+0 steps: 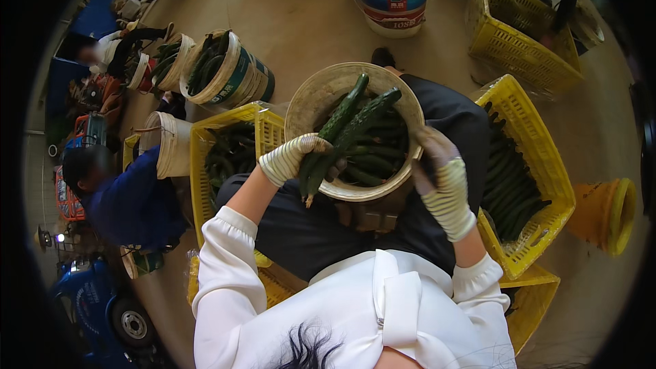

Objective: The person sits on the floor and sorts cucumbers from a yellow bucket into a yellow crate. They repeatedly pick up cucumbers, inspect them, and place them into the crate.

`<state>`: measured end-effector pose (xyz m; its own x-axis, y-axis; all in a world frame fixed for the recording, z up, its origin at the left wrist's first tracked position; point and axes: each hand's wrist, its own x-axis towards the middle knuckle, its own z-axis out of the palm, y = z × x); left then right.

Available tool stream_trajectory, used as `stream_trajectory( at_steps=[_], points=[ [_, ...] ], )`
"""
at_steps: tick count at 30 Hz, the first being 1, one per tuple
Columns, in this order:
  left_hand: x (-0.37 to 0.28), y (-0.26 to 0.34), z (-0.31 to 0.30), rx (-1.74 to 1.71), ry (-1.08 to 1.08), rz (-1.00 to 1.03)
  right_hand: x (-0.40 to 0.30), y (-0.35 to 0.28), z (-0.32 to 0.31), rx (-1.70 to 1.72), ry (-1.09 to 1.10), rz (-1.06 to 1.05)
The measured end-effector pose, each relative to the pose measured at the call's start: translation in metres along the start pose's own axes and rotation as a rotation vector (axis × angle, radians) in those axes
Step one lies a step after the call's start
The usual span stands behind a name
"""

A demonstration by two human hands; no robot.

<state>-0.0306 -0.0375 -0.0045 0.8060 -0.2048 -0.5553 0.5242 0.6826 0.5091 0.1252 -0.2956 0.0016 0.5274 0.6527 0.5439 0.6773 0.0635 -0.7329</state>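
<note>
My left hand (302,158), in a striped work glove, grips two dark green cucumbers (344,127) side by side over the left rim of a white plastic bucket (353,193). Their far ends point up and to the right across the bucket's mouth. Inside the bucket lie more cucumbers (376,156). At the right rim is my right hand (442,179), gloved the same way. Its fingers are bent against the bucket's edge, and the fingertips are partly hidden. The bucket stands between my knees.
On my right a yellow plastic crate (556,184) holds cucumbers in rows, beside an orange bucket (597,215). Another yellow crate (197,179) with cucumbers is at my left. Full buckets (241,77) stand beyond. A person in blue (136,205) sits at the left.
</note>
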Motion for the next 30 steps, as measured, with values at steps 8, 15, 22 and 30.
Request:
stream_trajectory(
  at_steps=[8, 15, 22, 30],
  points=[
    [-0.008, -0.027, 0.048, 0.007, -0.012, 0.218, 0.034, -0.001, 0.043, -0.195, -0.315, -0.239],
    [-0.01, 0.004, 0.066, 0.387, -0.061, 0.386, 0.003, 0.008, -0.108, 0.75, 0.391, 0.503],
    [0.016, -0.008, 0.031, 0.353, 0.242, 0.331, -0.143, 0.178, -0.208, 0.131, 0.559, 1.245],
    [0.038, -0.008, 0.037, 0.407, 0.412, 0.238, -0.206, 0.283, -0.125, 0.008, 0.398, 1.484]
  ],
)
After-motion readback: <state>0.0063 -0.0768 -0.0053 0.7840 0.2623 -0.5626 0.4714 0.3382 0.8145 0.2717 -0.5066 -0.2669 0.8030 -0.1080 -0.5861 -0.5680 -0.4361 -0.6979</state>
